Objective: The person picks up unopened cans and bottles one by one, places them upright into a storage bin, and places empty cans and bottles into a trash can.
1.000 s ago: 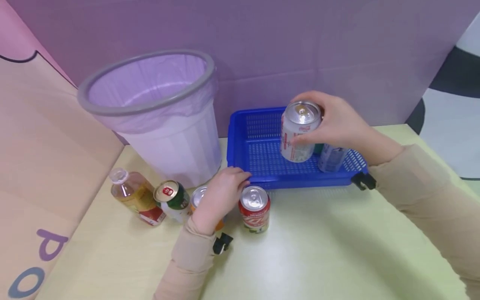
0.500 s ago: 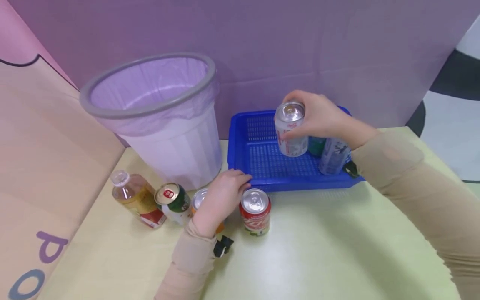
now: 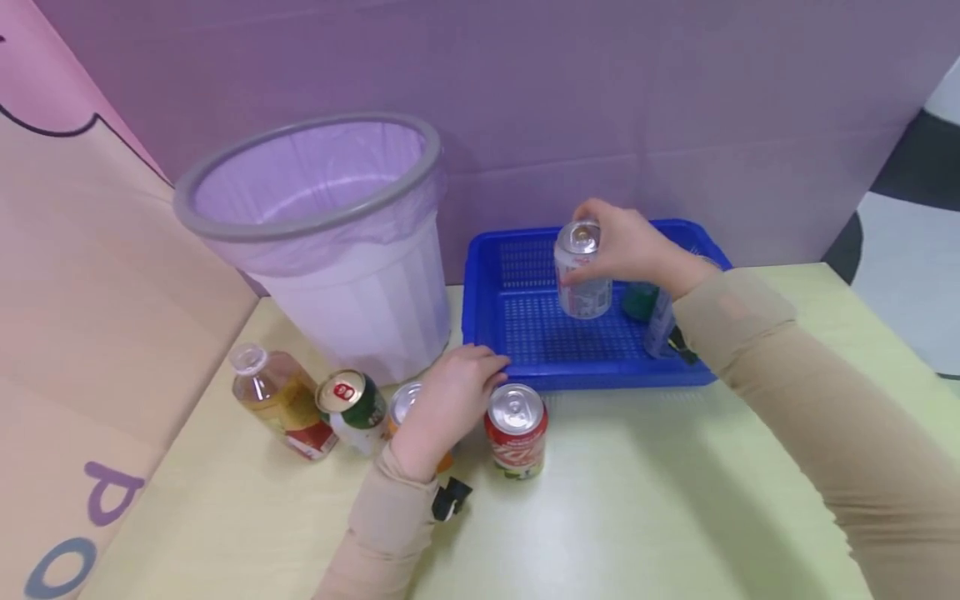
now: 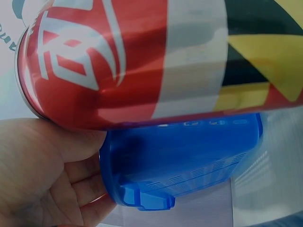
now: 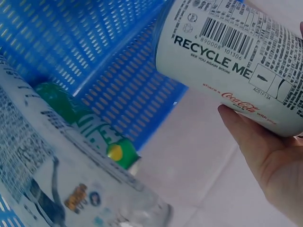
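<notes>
My right hand point(image 3: 630, 246) grips a white Coca-Cola can point(image 3: 585, 283) near its top, holding it upright over the blue basket point(image 3: 600, 377). In the right wrist view, the thumb lies along the printed side of that can point(image 5: 232, 61). A green can point(image 5: 90, 120) and a pale printed can point(image 5: 71, 161) stand in the basket's right part. At the basket's front left corner, my left hand point(image 3: 450, 400) holds the rim with curled fingers. Just right of this hand stands a red can point(image 3: 516, 442), which fills much of the left wrist view.
A white bin point(image 3: 367, 308) with a purple liner and grey rim stands left of the basket. In front of it are a plastic bottle point(image 3: 288, 408), a green-and-white can point(image 3: 356, 412) and an orange can point(image 3: 405, 402), partly hidden by my left hand. A purple wall point(image 3: 540, 108) rises behind.
My right hand has carried the white can slightly left and lower over the basket, uncovering more of the green can. The left hand stays at the basket's corner.
</notes>
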Available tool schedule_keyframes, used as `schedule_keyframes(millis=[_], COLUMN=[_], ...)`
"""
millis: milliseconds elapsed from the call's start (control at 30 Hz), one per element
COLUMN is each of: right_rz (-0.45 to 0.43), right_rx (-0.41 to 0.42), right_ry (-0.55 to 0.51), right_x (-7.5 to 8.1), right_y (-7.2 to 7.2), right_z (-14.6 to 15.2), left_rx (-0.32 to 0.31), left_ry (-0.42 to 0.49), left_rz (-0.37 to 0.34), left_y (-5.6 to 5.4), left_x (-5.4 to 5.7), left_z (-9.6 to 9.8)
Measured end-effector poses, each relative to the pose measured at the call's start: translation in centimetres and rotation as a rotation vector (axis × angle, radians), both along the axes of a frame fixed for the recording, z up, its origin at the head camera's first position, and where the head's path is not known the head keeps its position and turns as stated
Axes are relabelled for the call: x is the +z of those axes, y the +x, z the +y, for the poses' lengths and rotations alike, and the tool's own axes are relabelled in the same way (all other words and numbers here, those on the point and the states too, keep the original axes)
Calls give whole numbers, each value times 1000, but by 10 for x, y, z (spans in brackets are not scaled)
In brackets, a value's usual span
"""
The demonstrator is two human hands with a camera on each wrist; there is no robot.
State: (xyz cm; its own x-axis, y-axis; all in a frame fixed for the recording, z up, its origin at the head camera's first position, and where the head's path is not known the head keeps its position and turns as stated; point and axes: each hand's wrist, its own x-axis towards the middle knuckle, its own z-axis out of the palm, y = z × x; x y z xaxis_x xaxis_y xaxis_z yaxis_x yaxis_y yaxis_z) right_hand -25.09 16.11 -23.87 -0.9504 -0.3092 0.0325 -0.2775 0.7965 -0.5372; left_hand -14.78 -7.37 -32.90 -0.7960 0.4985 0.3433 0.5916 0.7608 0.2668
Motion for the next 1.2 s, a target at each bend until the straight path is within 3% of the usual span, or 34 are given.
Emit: schedule_keyframes(millis=[533,767,1200], right_rz=[-68,-33,-13], right_rx=[-61,-45,1], right_ry=[40,55,181], right_x=[-22,-22,-30], right_y=[-17,-22,-31], right_z=[6,4,1], left_rx=[-3,-5,1], left_ry=[-4,8,19], left_rz=[4,11,-5], left_y=[0,-1,2], left_x=[-4,-2,-3], left_z=[2,1,-2])
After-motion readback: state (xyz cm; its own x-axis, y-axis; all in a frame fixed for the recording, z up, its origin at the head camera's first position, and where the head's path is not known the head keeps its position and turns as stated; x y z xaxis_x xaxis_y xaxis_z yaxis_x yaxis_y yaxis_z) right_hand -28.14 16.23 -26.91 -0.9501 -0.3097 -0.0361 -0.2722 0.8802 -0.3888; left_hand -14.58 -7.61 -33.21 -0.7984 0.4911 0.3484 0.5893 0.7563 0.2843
